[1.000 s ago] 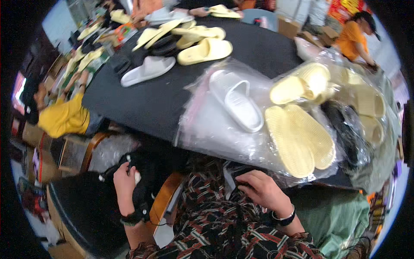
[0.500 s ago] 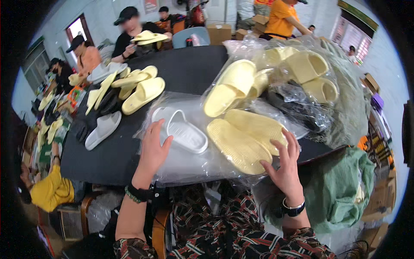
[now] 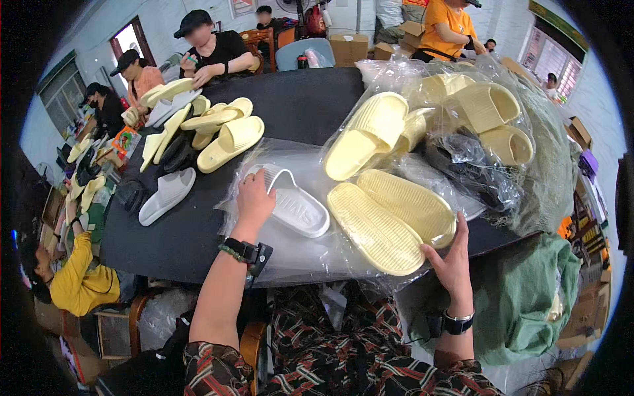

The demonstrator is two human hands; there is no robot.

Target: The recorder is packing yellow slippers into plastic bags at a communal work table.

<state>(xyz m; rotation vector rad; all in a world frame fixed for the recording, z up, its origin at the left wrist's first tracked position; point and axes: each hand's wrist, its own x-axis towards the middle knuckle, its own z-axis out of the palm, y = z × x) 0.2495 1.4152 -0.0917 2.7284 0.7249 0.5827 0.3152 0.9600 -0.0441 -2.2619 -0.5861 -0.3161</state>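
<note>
My left hand (image 3: 256,200) has its fingers curled over the strap side of a white slide sandal (image 3: 298,210), which lies on a clear plastic bag (image 3: 297,257). To its right is a pair of yellow slides (image 3: 380,228), soles up and under clear plastic. At the near right end of that pair is my right hand (image 3: 454,261), thumb and fingers spread, the thumb touching the edge. Whether the fingers press on the pair is hard to see.
Bagged yellow slides (image 3: 370,135) and bagged black slides (image 3: 469,165) are heaped at the right. Loose yellow slides (image 3: 231,144) and a grey one (image 3: 167,196) lie left on the black table (image 3: 297,99). A green sack (image 3: 522,297) stands near right. Co-workers sit around.
My left hand has closed onto the white slide's strap side. My right hand has come up against the yellow pair. Across the table, a person no longer holds up yellow slides.
</note>
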